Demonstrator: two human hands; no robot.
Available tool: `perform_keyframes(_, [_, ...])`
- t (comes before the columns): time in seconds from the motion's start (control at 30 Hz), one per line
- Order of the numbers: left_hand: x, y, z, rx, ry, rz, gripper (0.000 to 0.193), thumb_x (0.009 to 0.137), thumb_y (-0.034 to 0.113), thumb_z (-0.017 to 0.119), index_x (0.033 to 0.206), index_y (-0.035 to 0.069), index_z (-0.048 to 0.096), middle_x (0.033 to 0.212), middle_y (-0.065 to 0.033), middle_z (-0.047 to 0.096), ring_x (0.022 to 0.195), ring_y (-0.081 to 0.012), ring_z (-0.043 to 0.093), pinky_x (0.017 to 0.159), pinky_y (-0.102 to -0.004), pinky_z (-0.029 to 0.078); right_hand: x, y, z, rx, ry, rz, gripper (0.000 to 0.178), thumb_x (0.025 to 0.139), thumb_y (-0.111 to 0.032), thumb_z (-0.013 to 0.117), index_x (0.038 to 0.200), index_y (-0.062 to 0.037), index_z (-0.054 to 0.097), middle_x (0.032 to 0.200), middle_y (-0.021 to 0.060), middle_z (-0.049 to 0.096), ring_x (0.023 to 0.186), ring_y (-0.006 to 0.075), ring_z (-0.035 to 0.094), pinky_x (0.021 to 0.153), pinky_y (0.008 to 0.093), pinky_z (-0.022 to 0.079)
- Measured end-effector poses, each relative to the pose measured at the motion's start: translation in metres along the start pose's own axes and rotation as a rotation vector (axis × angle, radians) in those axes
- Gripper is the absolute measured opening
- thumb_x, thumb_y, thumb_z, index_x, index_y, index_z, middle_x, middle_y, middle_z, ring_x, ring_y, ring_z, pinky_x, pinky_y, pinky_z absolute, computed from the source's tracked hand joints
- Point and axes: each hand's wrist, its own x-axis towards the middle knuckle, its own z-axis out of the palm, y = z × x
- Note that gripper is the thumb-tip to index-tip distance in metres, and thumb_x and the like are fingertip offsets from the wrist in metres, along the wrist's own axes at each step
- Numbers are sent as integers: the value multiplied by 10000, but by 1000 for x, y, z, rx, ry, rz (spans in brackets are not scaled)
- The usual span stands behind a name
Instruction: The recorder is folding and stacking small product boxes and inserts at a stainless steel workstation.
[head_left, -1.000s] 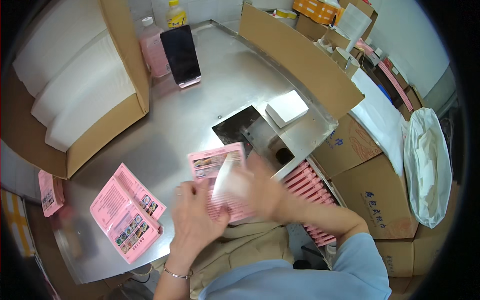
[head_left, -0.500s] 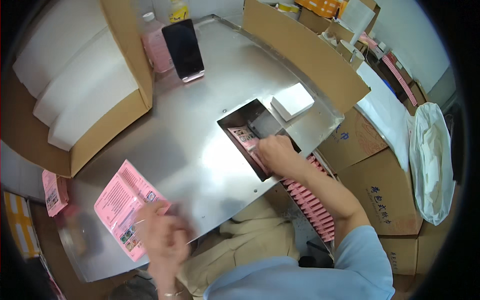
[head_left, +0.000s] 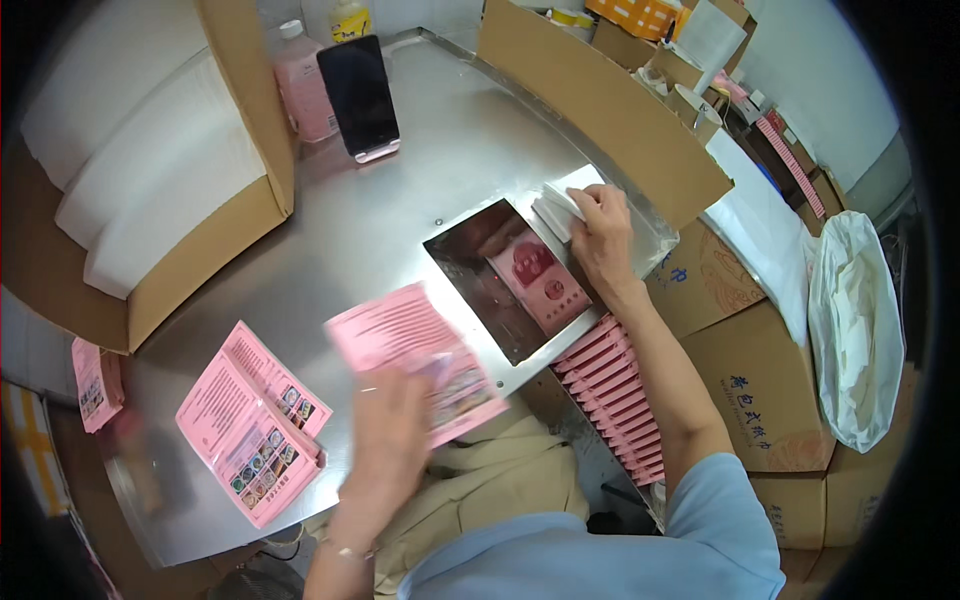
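Note:
My left hand (head_left: 388,425), slightly smeared by motion, holds a flat pink printed wrapper (head_left: 400,335) over the table's front edge. My right hand (head_left: 605,235) is closed on white folded paper (head_left: 556,212) at the far right of the table, with thumb and fingers pinching it. Just left of that hand is a rectangular opening (head_left: 470,290) in the metal tabletop. Inside it shows a pink packet (head_left: 540,278) with darker red printing. A pile of pink printed wrappers (head_left: 250,425) lies at the left of the table.
A phone (head_left: 358,95) stands on a holder at the back, beside a pink bottle (head_left: 305,85). An open carton (head_left: 210,265) with white stacks fills the far left. A cardboard strip (head_left: 610,115) borders the right. Below the table, pink packets (head_left: 615,400) stand in a row.
My right hand has left the opening and moved up to the white paper. My left hand has lifted a pink wrapper off the pile and moved right. A pink packet now shows in the opening.

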Motion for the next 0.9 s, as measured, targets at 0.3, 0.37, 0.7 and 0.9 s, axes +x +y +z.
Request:
perform_keyframes(0.3, [11, 4, -1, 130, -77, -180, 876, 638, 370, 835, 1354, -23, 520, 1523, -266, 406, 1408, -460, 382, 1026, -627, 341, -65, -160, -41, 393, -235, -529, 377, 821, -171, 644, 1148, 14, 659, 1099, 191, 614, 1083, 348, 603, 1123, 651, 317])
perform_keyframes(0.37, [22, 15, 14, 139, -16, -153, 902, 626, 359, 826, 1382, -13, 504, 1535, -250, 406, 1434, -464, 343, 1061, -603, 317, -13, -154, -25, 186, -522, -460, 319, 769, -169, 649, 1034, 7, 669, 962, 171, 626, 924, 324, 619, 1098, 661, 331])
perform_keyframes(0.7, [22, 22, 11, 363, 32, -238, 635, 770, 458, 765, 1298, 128, 640, 1157, -168, 535, 994, -365, 486, 826, -484, 356, 6, -59, -23, -286, -141, 25, 375, 854, -246, 732, 1106, -4, 597, 973, 119, 614, 960, 290, 589, 866, 439, 431])
perform_keyframes(0.9, [27, 20, 16, 340, 56, -60, 636, 725, 486, 798, 1201, 88, 657, 1181, -164, 513, 1095, -365, 475, 945, -517, 332, -4, -16, 1, -112, -69, 39, 130, 881, -179, 687, 906, -52, 695, 930, 99, 575, 913, 279, 559, 798, 420, 436])
